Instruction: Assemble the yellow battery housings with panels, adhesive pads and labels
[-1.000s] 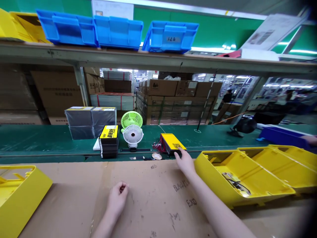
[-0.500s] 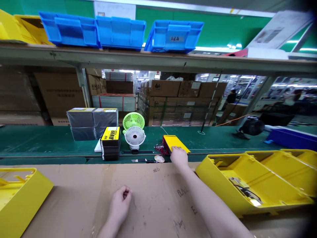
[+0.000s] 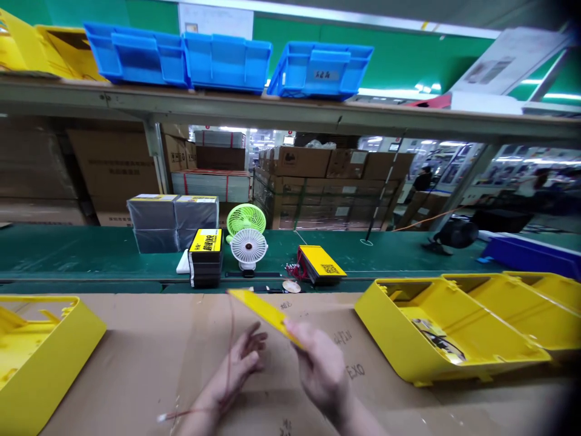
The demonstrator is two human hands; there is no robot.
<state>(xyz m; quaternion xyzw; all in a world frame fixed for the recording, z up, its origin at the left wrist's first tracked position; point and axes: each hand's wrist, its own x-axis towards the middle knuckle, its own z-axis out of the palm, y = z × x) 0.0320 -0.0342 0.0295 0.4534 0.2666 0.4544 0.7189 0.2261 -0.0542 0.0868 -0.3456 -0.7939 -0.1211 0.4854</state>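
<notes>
A flat yellow panel is pinched at its right end by my right hand, tilted above the brown cardboard surface. From the panel's left end a thin wire with a small white connector hangs across my left wrist. Just below the panel is my left hand, its fingers apart and holding nothing. Farther back on the green bench lies a stack of similar yellow panels, with red wires at its left side.
Yellow housings stand at the right, another yellow housing at the left. Behind are a white fan, a green fan, a black stack with a yellow top and wrapped boxes. Blue bins line the shelf above.
My right hand has come back from the stack toward me, now with a yellow panel and its wire. My left hand has opened and moved slightly right. The view has shifted a little.
</notes>
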